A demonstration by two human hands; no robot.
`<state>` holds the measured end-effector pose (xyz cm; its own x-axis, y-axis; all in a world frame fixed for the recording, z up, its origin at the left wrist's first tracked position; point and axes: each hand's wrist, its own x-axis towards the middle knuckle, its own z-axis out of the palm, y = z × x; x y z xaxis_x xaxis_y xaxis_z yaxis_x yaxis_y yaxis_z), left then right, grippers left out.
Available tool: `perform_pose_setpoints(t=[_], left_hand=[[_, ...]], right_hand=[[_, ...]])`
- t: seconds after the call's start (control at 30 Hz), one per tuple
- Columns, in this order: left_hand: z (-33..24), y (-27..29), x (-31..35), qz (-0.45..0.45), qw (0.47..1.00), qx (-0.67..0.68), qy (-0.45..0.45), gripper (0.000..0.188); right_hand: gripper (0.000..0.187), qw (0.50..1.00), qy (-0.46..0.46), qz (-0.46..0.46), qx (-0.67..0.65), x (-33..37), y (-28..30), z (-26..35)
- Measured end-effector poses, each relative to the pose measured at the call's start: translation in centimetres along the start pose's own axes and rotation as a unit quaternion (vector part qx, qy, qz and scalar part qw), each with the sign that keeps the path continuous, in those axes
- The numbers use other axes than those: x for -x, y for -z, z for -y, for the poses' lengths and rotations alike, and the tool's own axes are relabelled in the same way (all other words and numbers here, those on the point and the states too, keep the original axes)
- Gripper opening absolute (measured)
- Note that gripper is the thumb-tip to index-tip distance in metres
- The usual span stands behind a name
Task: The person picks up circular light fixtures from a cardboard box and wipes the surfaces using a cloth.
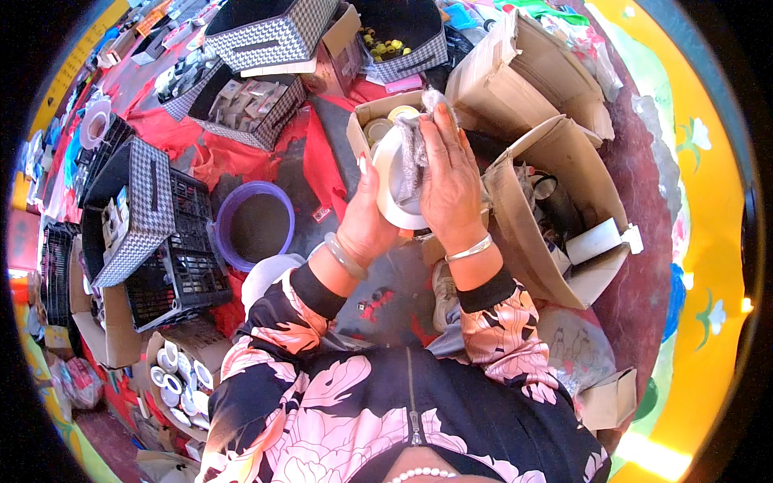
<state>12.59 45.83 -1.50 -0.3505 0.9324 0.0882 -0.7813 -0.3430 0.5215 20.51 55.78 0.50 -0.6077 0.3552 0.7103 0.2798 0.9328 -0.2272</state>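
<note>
A round white disc with a raised rim [392, 197] stands between my hands, tipped up on its edge. My left hand [365, 219] supports it from the left, thumb pointing up along the rim. Against its other face lies my right hand [451, 181], fingers long and close together, pressing a grey fuzzy cloth [412, 153] onto the disc. A light tuft of that cloth pokes out above my fingertips. Just beyond my hands sits a small cardboard box [360, 121] with round cream and yellow-rimmed pieces in it. My palms hide part of the disc.
At right, an open cardboard box [600, 181] holds dark cylinders and a white carton. A purple-rimmed tub [256, 225] stands left, beside black crates [189, 274] and a houndstooth bin [153, 201]. Several white round pieces [181, 382] fill a box at lower left. Red cloth scraps [322, 161] litter the floor.
</note>
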Motion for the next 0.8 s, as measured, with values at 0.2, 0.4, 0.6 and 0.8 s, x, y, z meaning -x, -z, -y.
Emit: perform_pose_setpoints(t=[0.2,0.4,0.6,0.8], left_hand=[[-2.0,0.5,-1.7,-0.032,0.999,0.018,-0.02,0.085],[0.2,1.2,-0.7,-0.031,0.999,-0.014,0.024,0.082],[0.6,-0.3,-0.5,0.009,1.0,-0.023,0.016,0.082],[-2.3,3.3,-1.5,0.013,0.983,0.179,0.025,0.073]], right_hand=[[0.047,0.988,-0.018,0.063,-0.143,2.6,-0.5,1.7],[0.043,0.979,0.045,0.024,-0.199,1.0,-0.2,1.7],[0.046,0.992,-0.016,-0.009,-0.121,0.5,0.1,0.5],[0.037,0.971,0.068,0.139,-0.181,1.5,-0.1,3.3]])
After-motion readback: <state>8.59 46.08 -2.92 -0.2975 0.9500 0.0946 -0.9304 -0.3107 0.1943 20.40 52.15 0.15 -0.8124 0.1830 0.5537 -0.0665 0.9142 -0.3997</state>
